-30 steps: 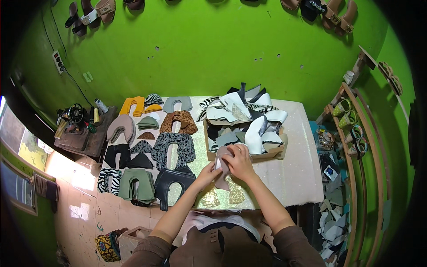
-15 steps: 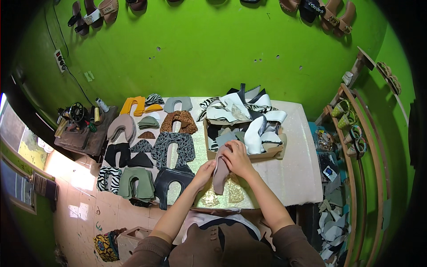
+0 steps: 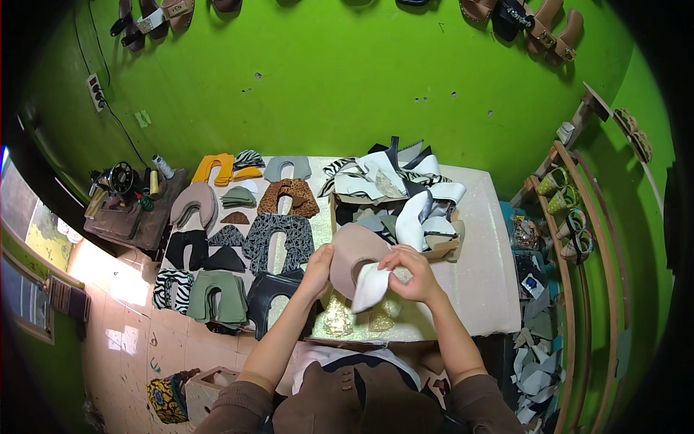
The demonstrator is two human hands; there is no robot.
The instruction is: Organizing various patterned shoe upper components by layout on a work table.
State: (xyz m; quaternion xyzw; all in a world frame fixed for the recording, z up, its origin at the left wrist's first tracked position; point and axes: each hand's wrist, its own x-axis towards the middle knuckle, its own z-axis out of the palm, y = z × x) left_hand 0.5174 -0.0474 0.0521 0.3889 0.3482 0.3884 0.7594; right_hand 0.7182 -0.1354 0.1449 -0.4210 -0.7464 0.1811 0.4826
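Note:
A curved, U-shaped piece of dusty-pink shoe material [image 3: 350, 249] is held up over the front of the table, its white backing [image 3: 371, 288] turned toward me at the right end. My left hand [image 3: 318, 270] pinches its left edge, thumb uppermost. At the other end, the fingers of my right hand [image 3: 410, 275] are closed on the folded-over white part. To the left lie stacks of similar cut pieces, among them pinkish-beige [image 3: 189, 206], olive green [image 3: 217, 298], leopard print [image 3: 291, 195] and black [image 3: 267, 298].
Behind my hands stands a cardboard box [image 3: 442, 251] heaped with white, black and zebra scraps [image 3: 383, 173]. A small side table [image 3: 130, 217] with a wheeled device is at the left. On the right, a wooden rack [image 3: 606, 289] holds sandals, with offcuts [image 3: 538, 376] on the floor.
The piece has been spread and turned, so its broad curve and white backing now show. My right hand has shifted right and toward me; my left hand has moved slightly left.

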